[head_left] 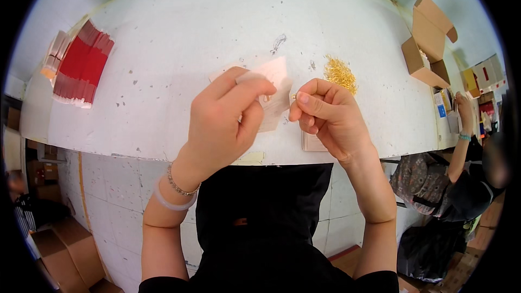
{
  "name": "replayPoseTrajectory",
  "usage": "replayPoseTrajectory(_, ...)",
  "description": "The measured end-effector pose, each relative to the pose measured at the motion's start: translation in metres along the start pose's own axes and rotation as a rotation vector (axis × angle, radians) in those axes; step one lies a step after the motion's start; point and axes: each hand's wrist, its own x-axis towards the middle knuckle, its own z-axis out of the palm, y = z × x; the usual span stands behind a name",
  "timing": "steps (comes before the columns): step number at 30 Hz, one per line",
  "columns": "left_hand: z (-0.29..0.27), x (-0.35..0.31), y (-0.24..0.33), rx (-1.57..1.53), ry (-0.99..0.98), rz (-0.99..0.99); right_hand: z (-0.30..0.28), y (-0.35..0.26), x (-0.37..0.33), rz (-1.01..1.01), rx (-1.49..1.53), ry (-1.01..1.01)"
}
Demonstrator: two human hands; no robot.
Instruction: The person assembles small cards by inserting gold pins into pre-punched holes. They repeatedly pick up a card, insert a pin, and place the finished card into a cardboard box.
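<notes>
Showing in the head view, near the middle of the frame: a pale card [281, 76] gripped in the closed left hand [222, 111], tilted above the tabletop [179, 32] and partly washed out by glare. Just to its right, a tiny gold piece [294, 96], pinched narrowly between thumb and forefinger of the right hand [334, 106]; too small to make out in shape, and hard to tell whether touching the card. Best, probably, to hold the card firmly without creasing it, and to steady both wrists at one height. Wise also to pinch the gold piece lightly, in plain sight, so as not to bend or drop it. Right of centre, just beyond the right hand, a gold pile [341, 73]: better not brushed with the knuckles. Below the right hand, partly covered, a card stack [310, 142]; at upper left, a red stack [86, 62], well apart.
</notes>
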Motion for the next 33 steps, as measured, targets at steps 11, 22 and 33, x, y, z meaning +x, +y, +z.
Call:
replayPoseTrajectory(11, 0.006, 0.002, 0.004, 0.143, -0.043, 0.187, 0.008, -0.006, -0.004, -0.085, -0.278, -0.039)
replayPoseTrajectory(22, 0.004, 0.007, 0.009, 0.085, -0.080, 0.211, 0.004, -0.015, -0.006, 0.050, -0.108, -0.102)
replayPoseTrajectory(33, 0.011, 0.009, 0.008, 0.136, -0.010, 0.308, 0.007, -0.013, -0.004, 0.075, -0.008, -0.053)
